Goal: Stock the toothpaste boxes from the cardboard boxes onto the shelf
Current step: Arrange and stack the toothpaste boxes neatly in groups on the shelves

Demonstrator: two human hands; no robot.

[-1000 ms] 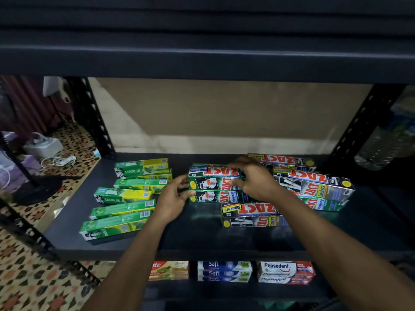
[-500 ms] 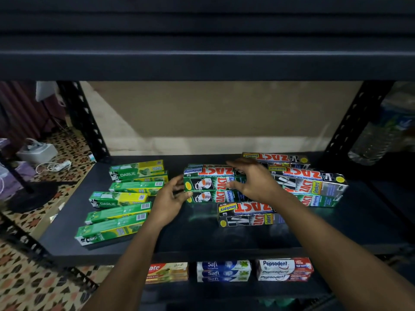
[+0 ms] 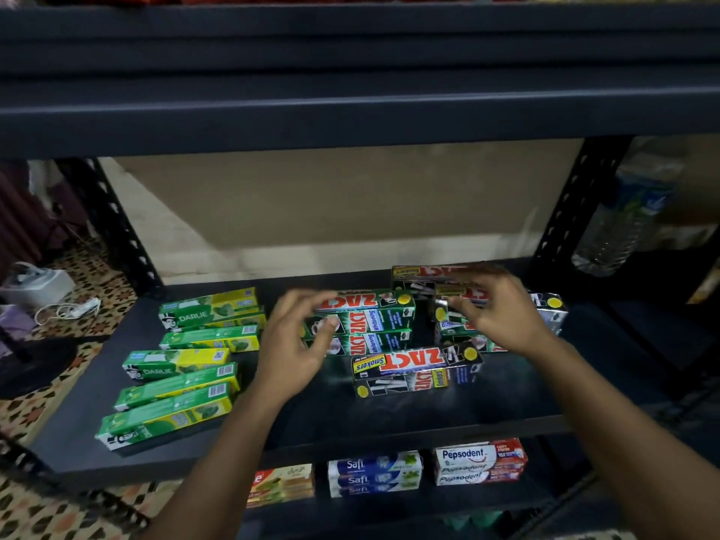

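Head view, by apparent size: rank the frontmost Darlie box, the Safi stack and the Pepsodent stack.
1. The frontmost Darlie box looks largest, though it also lies nearer the camera.
2. The Safi stack and the Pepsodent stack look alike, so they are not ranked against each other.

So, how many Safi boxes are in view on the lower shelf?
3. The Safi boxes lie stacked one on another at the front of the lower shelf, between the orange boxes and the Pepsodent boxes. More may be hidden behind them.
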